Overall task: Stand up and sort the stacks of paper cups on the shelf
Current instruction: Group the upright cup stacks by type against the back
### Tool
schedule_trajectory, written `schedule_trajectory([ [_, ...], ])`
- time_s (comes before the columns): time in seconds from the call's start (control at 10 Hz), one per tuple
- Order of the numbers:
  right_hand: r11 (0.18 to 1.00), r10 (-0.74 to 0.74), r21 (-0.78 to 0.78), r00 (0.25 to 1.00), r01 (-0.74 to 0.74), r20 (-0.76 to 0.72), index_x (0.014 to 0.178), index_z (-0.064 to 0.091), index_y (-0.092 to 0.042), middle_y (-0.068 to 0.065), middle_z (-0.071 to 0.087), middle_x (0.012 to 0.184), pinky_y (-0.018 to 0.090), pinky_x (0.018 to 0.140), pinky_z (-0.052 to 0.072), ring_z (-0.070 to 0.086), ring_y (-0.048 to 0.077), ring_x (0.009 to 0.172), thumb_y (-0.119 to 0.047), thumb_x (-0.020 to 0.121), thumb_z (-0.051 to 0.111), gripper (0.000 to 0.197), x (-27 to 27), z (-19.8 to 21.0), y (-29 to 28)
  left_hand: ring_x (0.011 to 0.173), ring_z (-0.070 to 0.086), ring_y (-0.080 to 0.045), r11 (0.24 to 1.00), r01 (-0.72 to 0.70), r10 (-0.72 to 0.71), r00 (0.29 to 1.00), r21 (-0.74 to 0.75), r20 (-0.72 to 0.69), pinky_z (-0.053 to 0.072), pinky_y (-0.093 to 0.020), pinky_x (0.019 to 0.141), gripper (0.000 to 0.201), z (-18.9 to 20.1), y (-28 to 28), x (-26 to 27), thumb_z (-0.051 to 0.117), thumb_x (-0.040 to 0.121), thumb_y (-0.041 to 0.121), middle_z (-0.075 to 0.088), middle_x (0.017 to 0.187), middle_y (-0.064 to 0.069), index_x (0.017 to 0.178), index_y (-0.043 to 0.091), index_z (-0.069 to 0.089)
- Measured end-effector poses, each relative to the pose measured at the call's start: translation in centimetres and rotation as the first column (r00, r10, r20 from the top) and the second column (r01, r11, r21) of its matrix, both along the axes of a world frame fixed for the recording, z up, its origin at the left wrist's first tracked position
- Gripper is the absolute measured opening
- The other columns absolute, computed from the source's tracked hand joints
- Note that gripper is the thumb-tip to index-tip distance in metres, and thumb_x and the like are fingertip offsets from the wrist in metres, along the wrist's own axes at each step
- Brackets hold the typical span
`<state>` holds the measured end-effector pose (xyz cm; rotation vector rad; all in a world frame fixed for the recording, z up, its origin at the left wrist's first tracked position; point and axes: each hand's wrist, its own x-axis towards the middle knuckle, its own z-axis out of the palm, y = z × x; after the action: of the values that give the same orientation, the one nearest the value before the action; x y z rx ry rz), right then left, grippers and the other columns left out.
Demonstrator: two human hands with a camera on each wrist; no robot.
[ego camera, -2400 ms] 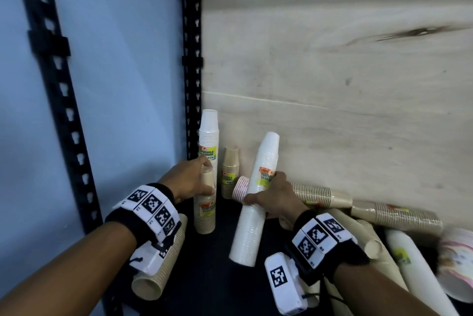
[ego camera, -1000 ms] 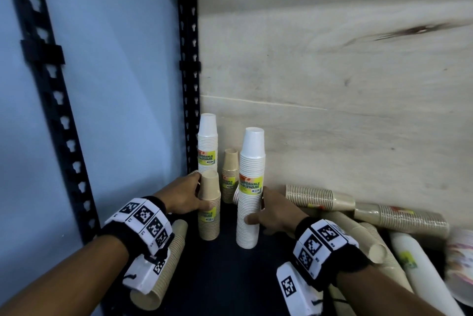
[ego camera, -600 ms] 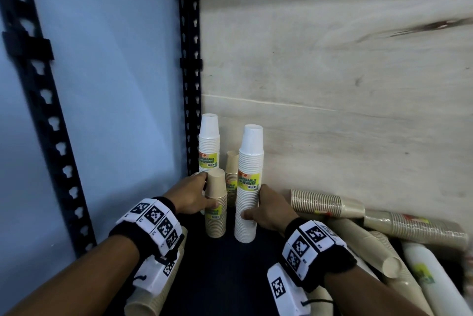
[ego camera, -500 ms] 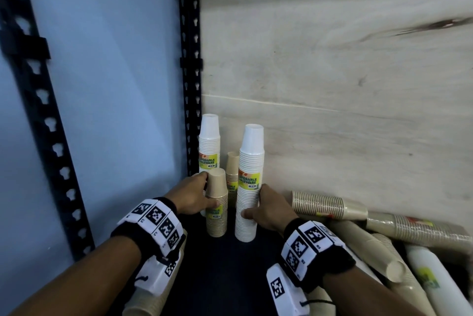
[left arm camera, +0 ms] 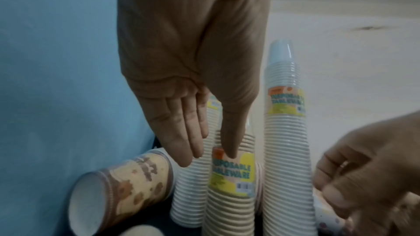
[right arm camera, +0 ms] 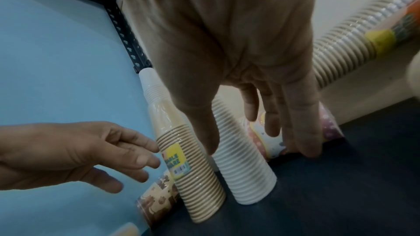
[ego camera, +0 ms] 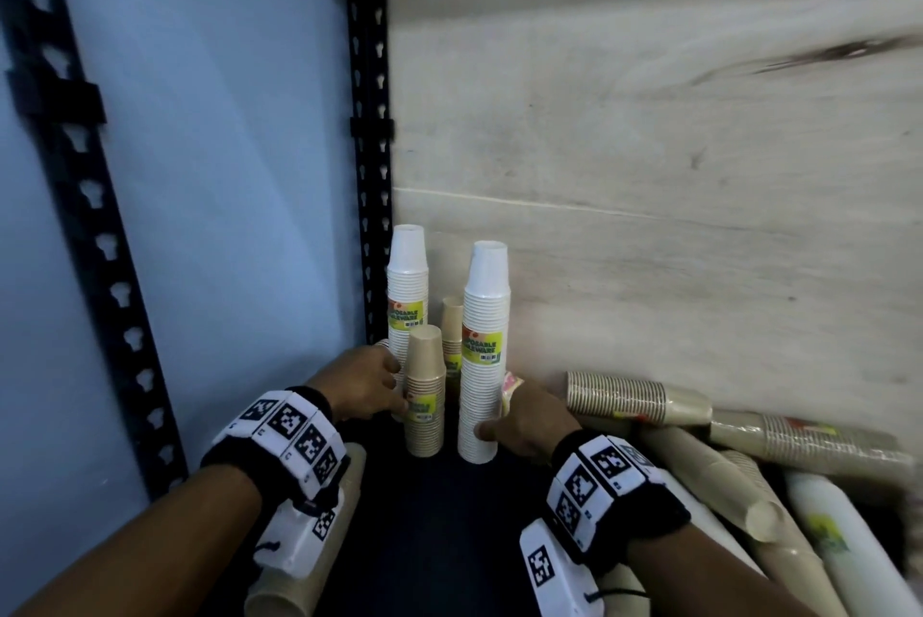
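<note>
Brown stack (ego camera: 424,399) and white stack (ego camera: 483,356) upright — left hand (ego camera: 362,384) and right hand (ego camera: 529,419) relaxed, steadying both; next, lift a lying stack (ego camera: 639,400).

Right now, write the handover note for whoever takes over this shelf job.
Left hand: open, fingers touching the short brown stack.
Right hand: open, thumb against the tall white stack.
Done: four stacks stand upright in the back left corner of the shelf: those two, a rear white stack and a small brown stack.
Left: stand up and sort the lying pile at right, the printed stack by the blue wall, and the brown stack under the left wrist.
</note>
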<state>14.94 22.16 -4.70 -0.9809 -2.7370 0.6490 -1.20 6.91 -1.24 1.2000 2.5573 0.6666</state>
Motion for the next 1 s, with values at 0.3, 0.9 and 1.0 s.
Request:
schedule_trajectory([
  [0.3,0.993,0.01,-0.114,0.969,0.018,0.247,0.128,0.055,-0.005,0.009,0.06,0.129,0.027,0.082,0.041,0.057,0.024,0.116,-0.056,0.082,0.067,0.069,1.0,-1.2,-1.5,0.109,0.06,-0.019,0.961,-0.234,0.186,0.941,-0.145,-0.284,0.048,-0.028,0.088,0.046,-1.1,-4.0,-2.0,0.068,0.08,0.045,0.063,0.121,-0.002,0.118,0.022,0.06],
  [0.9,0.994,0.078,-0.1,0.937,-0.046,0.34,0.121,0.062,-0.009,0.007,0.061,0.127,0.027,0.084,0.039,0.056,0.022,0.116,-0.059,0.087,0.059,0.061,1.5,-1.7,-1.3,0.108,0.063,-0.022,0.883,-0.304,0.139,0.897,-0.358,-0.42,0.051,-0.03,0.09,0.043,-3.3,-1.2,-3.8,0.064,0.085,0.043,0.065,0.117,-0.006,0.117,0.014,0.063],
  [1.0,0.993,0.086,-0.11,0.936,-0.051,0.341,0.124,0.06,-0.009,0.007,0.06,0.128,0.028,0.085,0.04,0.056,0.022,0.116,-0.061,0.086,0.058,0.064,1.2,-1.8,-1.2,0.112,0.061,-0.022,0.876,-0.305,0.144,0.904,-0.373,-0.401,0.049,-0.03,0.092,0.044,-3.5,-1.2,-3.6,0.061,0.088,0.043,0.064,0.12,-0.007,0.119,0.013,0.062],
])
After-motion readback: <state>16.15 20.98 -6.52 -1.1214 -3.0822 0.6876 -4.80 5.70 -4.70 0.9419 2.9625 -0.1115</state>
